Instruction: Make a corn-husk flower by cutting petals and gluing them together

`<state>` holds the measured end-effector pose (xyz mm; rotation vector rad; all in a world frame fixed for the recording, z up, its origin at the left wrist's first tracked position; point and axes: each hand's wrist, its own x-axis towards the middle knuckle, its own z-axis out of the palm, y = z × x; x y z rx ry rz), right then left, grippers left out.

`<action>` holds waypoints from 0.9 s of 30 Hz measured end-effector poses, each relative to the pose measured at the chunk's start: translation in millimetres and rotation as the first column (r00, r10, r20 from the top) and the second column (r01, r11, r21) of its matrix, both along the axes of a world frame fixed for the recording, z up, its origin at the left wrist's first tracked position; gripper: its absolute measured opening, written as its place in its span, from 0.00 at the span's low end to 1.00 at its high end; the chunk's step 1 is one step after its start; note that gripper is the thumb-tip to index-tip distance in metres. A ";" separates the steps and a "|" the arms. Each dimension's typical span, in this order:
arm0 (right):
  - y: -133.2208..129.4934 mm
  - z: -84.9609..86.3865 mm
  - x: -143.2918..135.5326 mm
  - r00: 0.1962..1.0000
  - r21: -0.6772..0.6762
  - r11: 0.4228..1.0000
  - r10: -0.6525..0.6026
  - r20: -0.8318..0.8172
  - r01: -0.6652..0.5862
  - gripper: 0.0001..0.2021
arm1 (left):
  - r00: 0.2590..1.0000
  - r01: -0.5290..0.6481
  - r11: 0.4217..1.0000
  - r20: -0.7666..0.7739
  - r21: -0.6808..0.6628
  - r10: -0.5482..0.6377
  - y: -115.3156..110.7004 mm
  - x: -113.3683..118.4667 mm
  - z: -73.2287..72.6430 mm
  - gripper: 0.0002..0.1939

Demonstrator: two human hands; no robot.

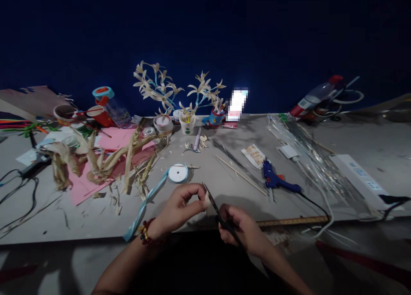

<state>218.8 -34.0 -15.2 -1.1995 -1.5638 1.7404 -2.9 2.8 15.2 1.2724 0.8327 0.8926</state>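
My left hand pinches a small pale piece of corn husk between thumb and fingertips, close to the table's front edge. In my right hand is a pair of dark scissors, its blades pointing up and away beside the husk piece. Whether the blades touch the husk I cannot tell. Just beyond my left hand lies a white spool with light blue ribbon trailing toward my left wrist. Dried corn husks are heaped at the left on pink paper.
Husk flowers on blue stems stand at the back near a paper cup. A blue glue gun, thin wires, a power strip and cords are at the right. A plastic bottle leans behind them.
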 end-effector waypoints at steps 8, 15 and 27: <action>-0.9 -0.6 0.8 1.000 -0.023 1.000 0.012 -0.018 -0.012 0.27 | 0.999 0.030 0.999 -0.030 0.025 -0.029 0.7 0.4 4.1 0.13; -0.7 -4.7 4.6 0.997 -0.065 0.997 0.048 -0.066 -0.053 0.32 | 0.997 0.076 0.997 0.003 -0.014 -0.076 1.7 -0.6 3.4 0.12; 3.1 -0.4 -0.9 0.983 -0.033 0.995 -0.097 -0.157 0.093 0.30 | 0.993 0.022 0.991 0.117 -0.131 -0.006 -1.8 2.7 -2.6 0.11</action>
